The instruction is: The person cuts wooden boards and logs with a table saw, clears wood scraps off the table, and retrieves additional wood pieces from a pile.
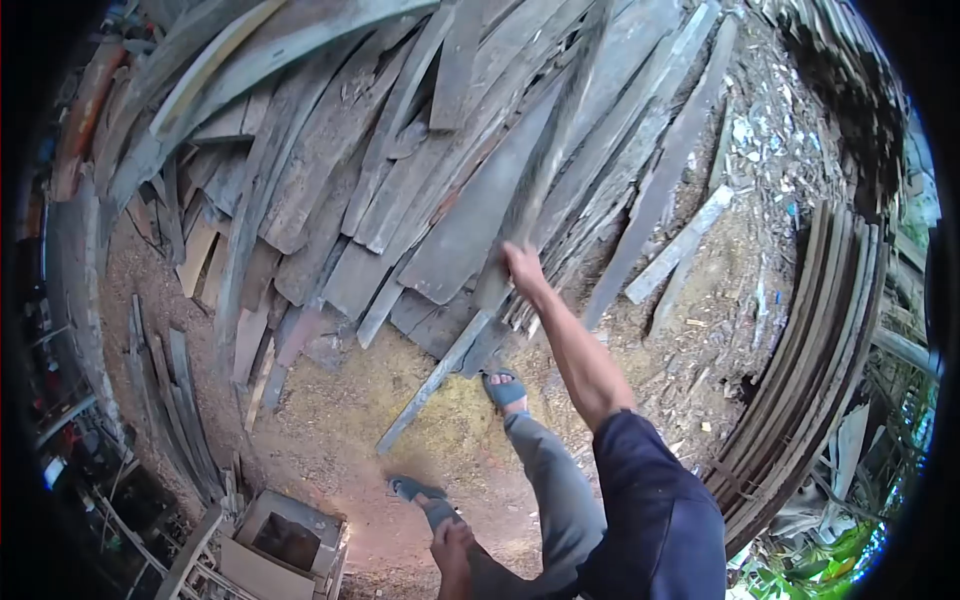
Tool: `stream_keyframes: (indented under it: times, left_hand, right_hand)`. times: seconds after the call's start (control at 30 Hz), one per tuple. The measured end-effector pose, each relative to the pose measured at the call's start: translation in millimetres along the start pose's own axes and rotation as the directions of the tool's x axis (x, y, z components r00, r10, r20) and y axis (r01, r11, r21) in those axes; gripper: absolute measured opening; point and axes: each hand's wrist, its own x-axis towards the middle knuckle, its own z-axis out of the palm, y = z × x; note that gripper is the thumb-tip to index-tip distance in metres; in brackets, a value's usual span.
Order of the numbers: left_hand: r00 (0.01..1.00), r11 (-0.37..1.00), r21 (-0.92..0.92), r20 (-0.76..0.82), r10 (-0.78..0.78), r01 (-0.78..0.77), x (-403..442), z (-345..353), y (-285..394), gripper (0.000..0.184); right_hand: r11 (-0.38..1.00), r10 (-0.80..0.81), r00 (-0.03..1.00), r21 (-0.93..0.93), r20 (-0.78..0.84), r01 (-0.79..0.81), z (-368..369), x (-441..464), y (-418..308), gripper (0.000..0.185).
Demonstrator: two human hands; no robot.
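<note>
My right hand (521,268) is wrapped round the near end of a long, weathered wooden plank (545,170). The plank slants up and away over a spread of other grey boards. Below the hand, a narrow wooden strip (432,382) lies with its near end on the dirt between my feet. Down by my left leg, my left hand (453,540) is loosely curled, and nothing shows in its fingers. Beside the gripped plank, a wide grey board (480,215) lies flat.
Many old boards (320,170) cover the ground ahead. A long stack of planks (810,370) stands at the right. At the lower left is an open box (265,568). A short pale board (680,245) lies among debris on the dirt floor (330,430).
</note>
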Motion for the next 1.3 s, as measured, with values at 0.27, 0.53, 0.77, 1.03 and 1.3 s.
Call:
stream_keyframes:
  times: [0.27,0.53,0.77,1.03,1.3]
  left_hand:
    - [0.908,0.959,0.049,0.339,0.247,-0.279,-50,94,164,0.056]
    - [0.707,0.927,0.201,0.702,0.088,-0.316,-130,113,156,0.079]
    - [0.688,0.437,0.543,0.654,0.314,-0.717,-183,70,139,0.079]
    - [0.419,-0.116,0.859,0.356,0.835,-0.499,-314,-3,68,0.063]
    - [0.457,0.167,0.902,0.038,0.889,-0.399,-307,-146,-65,0.079]
  right_hand:
    - [0.360,0.036,0.934,0.867,0.357,-0.345,15,-299,5,0.054]
    - [0.291,0.045,0.938,0.894,0.343,-0.341,60,-454,7,0.080]
    - [0.686,0.244,0.923,0.619,0.298,-0.381,32,-430,15,0.084]
    - [0.570,0.256,0.880,0.673,0.401,-0.472,35,-398,-59,0.041]
    - [0.808,0.173,0.775,0.362,0.608,-0.465,141,-557,-65,0.039]
